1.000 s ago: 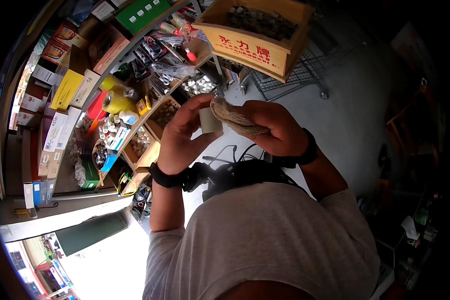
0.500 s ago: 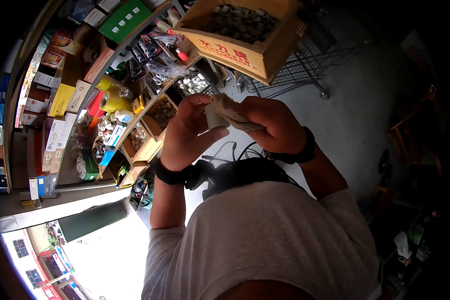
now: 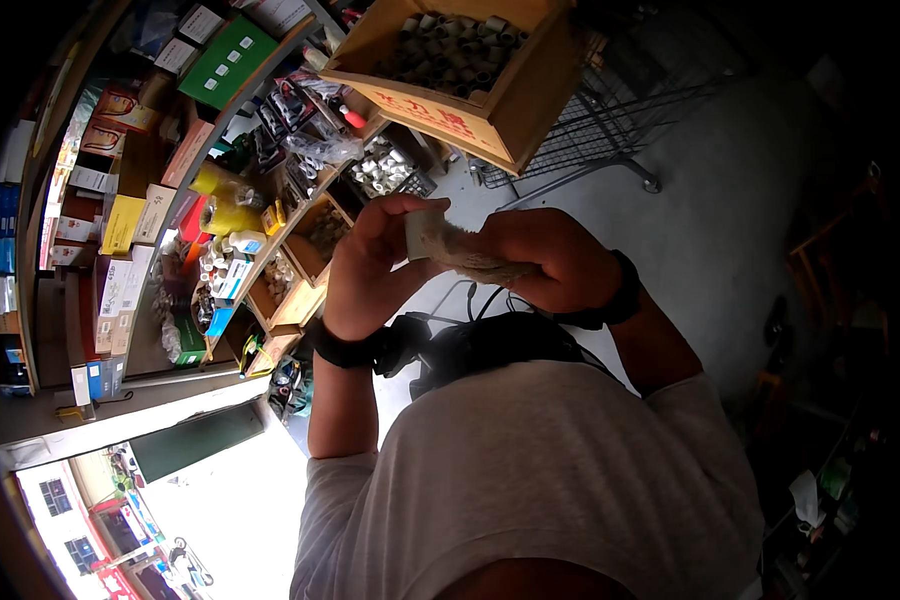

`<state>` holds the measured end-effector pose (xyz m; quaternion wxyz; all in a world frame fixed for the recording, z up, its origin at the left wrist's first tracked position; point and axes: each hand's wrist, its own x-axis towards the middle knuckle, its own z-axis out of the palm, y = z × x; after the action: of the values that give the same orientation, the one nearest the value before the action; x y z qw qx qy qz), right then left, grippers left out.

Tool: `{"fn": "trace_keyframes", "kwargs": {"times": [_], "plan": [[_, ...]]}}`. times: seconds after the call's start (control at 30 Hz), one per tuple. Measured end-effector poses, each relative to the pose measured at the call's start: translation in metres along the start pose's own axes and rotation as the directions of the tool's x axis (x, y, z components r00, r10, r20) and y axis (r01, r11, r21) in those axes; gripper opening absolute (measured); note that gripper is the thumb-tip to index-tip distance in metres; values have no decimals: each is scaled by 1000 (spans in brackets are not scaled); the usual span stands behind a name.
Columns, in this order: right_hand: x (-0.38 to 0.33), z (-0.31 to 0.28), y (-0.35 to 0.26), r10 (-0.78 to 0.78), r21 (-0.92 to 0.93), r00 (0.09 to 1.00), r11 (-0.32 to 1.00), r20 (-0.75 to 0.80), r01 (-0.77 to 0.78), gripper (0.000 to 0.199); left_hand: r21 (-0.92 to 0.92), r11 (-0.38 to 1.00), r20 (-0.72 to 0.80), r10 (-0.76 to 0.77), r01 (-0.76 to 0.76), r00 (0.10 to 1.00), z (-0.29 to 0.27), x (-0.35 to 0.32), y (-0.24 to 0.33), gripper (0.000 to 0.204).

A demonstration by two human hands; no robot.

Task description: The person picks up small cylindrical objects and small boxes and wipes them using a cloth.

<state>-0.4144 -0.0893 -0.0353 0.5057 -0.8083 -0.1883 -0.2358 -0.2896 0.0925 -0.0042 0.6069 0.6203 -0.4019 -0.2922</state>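
Observation:
A short pale pipe fitting (image 3: pixel 416 236) is gripped between the thumb and fingers of my left hand (image 3: pixel 362 268). My right hand (image 3: pixel 562 262) is closed on a worn tan rag (image 3: pixel 475 262), which presses against the fitting's right side and partly covers it. Both hands are close together in front of my body. Beyond them, a wooden box (image 3: pixel 545 110) holds many similar grey fittings (image 3: pixel 455 55).
The wooden box rests on a wire cart (image 3: pixel 620 130). Shelves to the left carry cartons, a green box (image 3: pixel 227 62) and yellow rolls (image 3: pixel 225 217). Wooden bins (image 3: pixel 300 300) and a basket of white fittings (image 3: pixel 382 168) stand left of my hands. A bright doorway (image 3: pixel 220 500) lies lower left.
The rag has shifted over the fitting, covering more of its right side, and the fitting is turned slightly. The view has moved a little, so the box and shelves appear displaced.

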Motion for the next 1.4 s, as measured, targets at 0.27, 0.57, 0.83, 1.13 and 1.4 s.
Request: {"fn": "trace_keyframes", "kwargs": {"times": [0.27,0.57,0.83,1.13,1.4], "plan": [[16,10,6,-24,-39,996,999,-89,20,47,26,1000,-21,-6,6,1000,-8,-10,2,55],[36,44,-4,-54,74,991,996,120,45,52,-90,996,-45,-3,-2,999,-55,-34,0,58],[65,95,-20,-43,-153,999,987,17,45,50,-19,999,-49,33,-34,998,-98,-60,6,55],[78,123,-48,3,-229,997,973,-77,-21,52,-43,998,-7,38,-38,999,-124,-78,12,61],[62,133,-61,35,-29,999,999,-32,-36,48,-131,984,100,136,-122,986,-141,-78,9,54]]}}
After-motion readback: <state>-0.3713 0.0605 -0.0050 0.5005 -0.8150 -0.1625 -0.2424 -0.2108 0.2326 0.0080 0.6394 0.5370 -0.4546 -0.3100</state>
